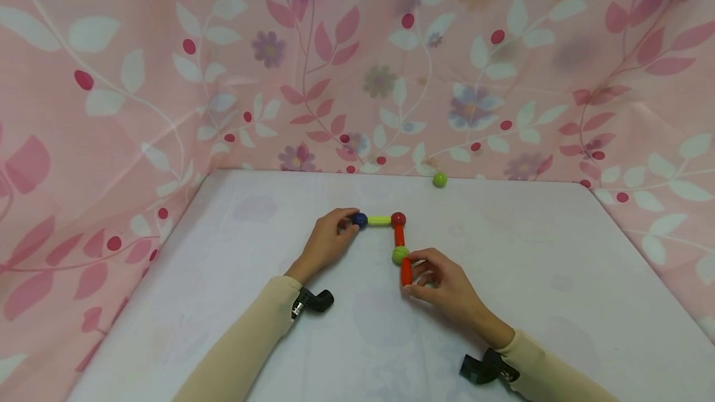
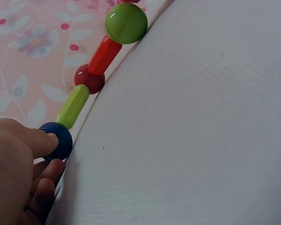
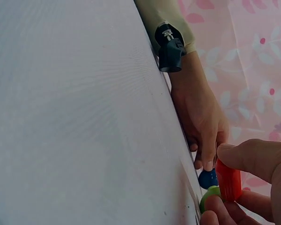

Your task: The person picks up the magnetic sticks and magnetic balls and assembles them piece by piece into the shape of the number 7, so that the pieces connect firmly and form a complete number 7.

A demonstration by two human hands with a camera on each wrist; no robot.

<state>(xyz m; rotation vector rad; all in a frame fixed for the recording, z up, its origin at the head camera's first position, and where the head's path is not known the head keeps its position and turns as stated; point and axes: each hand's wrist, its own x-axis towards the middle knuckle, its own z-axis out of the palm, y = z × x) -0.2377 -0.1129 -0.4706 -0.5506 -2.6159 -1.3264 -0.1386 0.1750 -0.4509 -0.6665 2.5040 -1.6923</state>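
Observation:
A chain of balls and rods lies on the white table. It runs from a blue ball (image 1: 360, 221) through a yellow-green rod (image 1: 379, 221) to a red ball (image 1: 398, 219). From there an orange-red rod (image 1: 399, 236) leads toward the person, ending at a green ball (image 1: 400, 256). My left hand (image 1: 326, 237) grips the blue ball between thumb and fingers. Pinched in my right hand (image 1: 447, 281) is a second red rod (image 3: 229, 182), one end at the green ball. Whether that end is joined or only touching, I cannot tell.
Near the table's back edge sits a loose green ball (image 1: 440, 180). A pink floral cloth (image 1: 346, 67) hangs behind the white tabletop (image 1: 530, 253). Each wrist carries a black camera mount, such as the left one (image 1: 318, 301).

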